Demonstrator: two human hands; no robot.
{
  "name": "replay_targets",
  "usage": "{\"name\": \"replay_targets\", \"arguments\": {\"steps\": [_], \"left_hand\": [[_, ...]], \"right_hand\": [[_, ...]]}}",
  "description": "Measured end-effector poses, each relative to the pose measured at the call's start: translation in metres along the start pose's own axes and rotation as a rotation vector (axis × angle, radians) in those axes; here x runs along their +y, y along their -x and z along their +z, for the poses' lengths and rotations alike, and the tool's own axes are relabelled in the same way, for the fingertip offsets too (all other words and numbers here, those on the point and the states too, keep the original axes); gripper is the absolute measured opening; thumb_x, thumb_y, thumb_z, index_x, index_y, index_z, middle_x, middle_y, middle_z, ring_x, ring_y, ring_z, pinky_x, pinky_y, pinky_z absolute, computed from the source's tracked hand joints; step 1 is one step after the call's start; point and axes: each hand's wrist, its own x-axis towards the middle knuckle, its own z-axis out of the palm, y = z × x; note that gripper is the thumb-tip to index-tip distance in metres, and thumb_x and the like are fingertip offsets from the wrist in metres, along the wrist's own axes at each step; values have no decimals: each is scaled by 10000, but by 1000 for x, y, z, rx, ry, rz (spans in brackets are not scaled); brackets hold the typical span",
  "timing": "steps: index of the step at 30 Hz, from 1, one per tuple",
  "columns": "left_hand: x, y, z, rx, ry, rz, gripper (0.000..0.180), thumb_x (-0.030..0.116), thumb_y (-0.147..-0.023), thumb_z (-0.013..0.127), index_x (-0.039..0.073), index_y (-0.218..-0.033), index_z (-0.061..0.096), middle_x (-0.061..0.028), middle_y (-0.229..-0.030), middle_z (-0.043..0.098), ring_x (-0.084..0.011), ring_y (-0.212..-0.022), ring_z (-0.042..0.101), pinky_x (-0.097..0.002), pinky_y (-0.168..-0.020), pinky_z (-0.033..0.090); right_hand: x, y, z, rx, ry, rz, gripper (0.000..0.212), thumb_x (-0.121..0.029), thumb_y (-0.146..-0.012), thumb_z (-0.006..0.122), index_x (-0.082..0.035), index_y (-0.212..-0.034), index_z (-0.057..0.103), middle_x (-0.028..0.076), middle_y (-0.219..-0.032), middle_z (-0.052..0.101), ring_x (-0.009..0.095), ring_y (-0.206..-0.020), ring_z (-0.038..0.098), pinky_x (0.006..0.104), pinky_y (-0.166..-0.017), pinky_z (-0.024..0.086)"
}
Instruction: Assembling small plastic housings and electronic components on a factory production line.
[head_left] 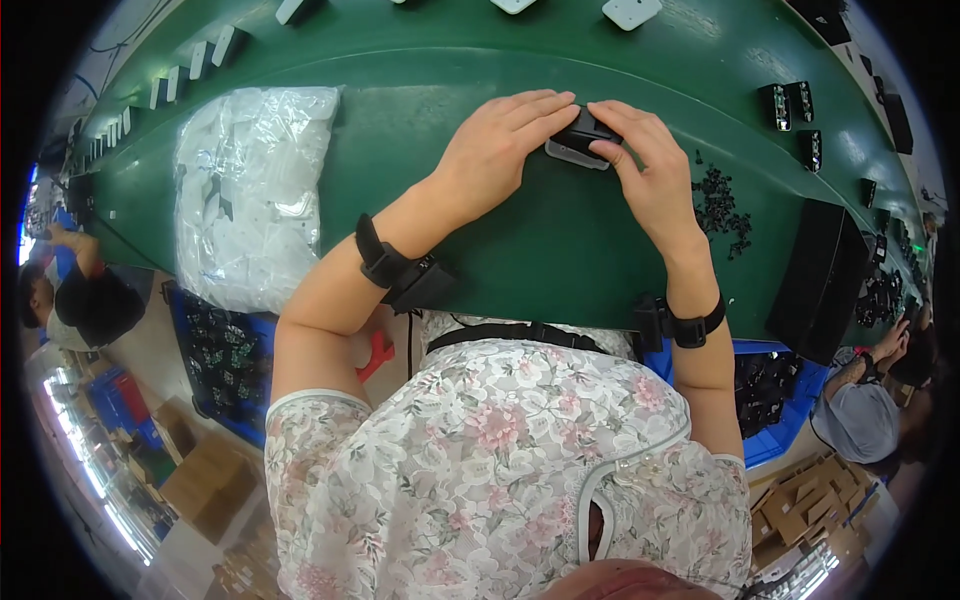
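Both hands, left hand [497, 150] and right hand [648, 165], clasped around a small, seemingly black-and-grey part [578, 145] above the green belt [560, 250].

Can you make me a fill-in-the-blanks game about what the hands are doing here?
1. Both hands, left hand and right hand, hold a small ____ part.
2. The table is ____.
3. The bag of white pieces lies to the person's ____.

Missing words: black; green; left

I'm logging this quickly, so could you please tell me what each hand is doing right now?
Left hand: closed on the small black part.
Right hand: closed on the same part, fingertips on top.
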Motion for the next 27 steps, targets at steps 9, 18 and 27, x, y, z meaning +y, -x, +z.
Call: {"name": "replay_targets", "arguments": {"steps": [9, 18, 27], "left_hand": [[-2, 11, 5, -84, -97, 4, 527, -99, -732, 467, 109, -1201, 585, -23, -1270, 570, -214, -1219, 495, -438, -1040, 332], [10, 18, 4, -134, -205, 17, 530, -52, -761, 508, 95, -1269, 535, -38, -1322, 528, -207, -1219, 495, -403, -1024, 354], [-4, -16, 28, 100, -188, 34, 311, 156, -728, 680, 7, -971, 554, -92, -873, 564, -260, -857, 546, -357, -718, 466]], "right_hand": [[-1, 13, 5, -22, 76, -45, 345, -18, -746, 679, -51, -1087, 639, 96, -1086, 637, 268, -999, 592, 342, -855, 479], [-7, 19, 13, -7, 220, -57, 395, 38, -719, 671, -67, -1099, 643, 85, -1088, 627, 258, -986, 592, 338, -818, 496], [18, -35, -17, -290, -170, 287, 252, -105, -858, 603, -33, -1096, 642, 84, -960, 669, 176, -914, 611, 291, -817, 473]]}}
